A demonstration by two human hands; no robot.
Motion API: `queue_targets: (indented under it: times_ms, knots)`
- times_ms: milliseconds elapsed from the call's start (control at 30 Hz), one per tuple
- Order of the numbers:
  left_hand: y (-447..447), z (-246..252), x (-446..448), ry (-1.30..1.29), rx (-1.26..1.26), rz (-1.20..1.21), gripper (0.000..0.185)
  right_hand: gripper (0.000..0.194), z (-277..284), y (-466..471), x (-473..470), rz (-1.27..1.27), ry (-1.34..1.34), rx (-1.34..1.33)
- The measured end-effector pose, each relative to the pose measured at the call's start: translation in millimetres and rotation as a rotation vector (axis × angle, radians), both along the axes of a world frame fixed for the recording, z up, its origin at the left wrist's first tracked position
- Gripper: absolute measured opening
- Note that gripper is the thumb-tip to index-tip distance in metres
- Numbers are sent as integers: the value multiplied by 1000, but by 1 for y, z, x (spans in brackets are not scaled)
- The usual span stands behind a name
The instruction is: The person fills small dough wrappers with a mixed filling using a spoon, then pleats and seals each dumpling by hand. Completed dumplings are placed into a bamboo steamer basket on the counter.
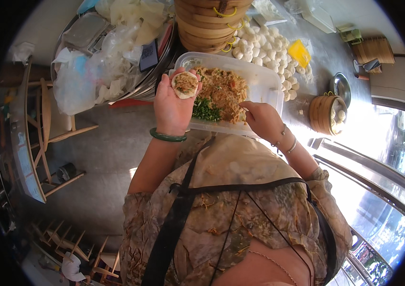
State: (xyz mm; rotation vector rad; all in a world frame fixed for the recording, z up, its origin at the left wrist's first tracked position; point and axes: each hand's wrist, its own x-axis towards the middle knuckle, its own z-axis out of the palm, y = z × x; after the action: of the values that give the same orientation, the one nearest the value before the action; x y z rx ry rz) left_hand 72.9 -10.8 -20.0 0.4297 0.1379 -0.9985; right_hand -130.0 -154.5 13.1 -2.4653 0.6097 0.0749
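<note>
On the palm of my left hand (pixel 175 107) lies a round dough wrapper (pixel 185 85) topped with brownish filling and green flecks. My right hand (pixel 263 119) is at the right part of the filling, fingers pinched around a thin utensil that is mostly hidden. Below both hands stands a clear plastic tub (pixel 265 68) holding a heap of shredded filling (pixel 229 89) and chopped green onion (pixel 206 110). Many pieces of white dough (pixel 259 44) lie on the table behind the tub, with a yellow dough scraper (pixel 299 53) on them.
Stacked bamboo steamers (pixel 208 25) stand behind the tub. Plastic bags (pixel 77 80) and a phone (pixel 148 56) lie on a round tray at the left. At the right are a bamboo steamer with buns (pixel 318 114) and a metal bowl (pixel 341 85). Wooden chairs (pixel 47 114) stand at the left.
</note>
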Motion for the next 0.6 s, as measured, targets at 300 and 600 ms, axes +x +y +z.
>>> queue_targets:
  times_ms: [300,600]
  knots:
    - [0,4,-5,11,79,33,41,30,-9,-1,5,-36,4,300]
    - [-3,6,-1,-3,64,65,40,30,30,-12,-10,-448,-49,1009]
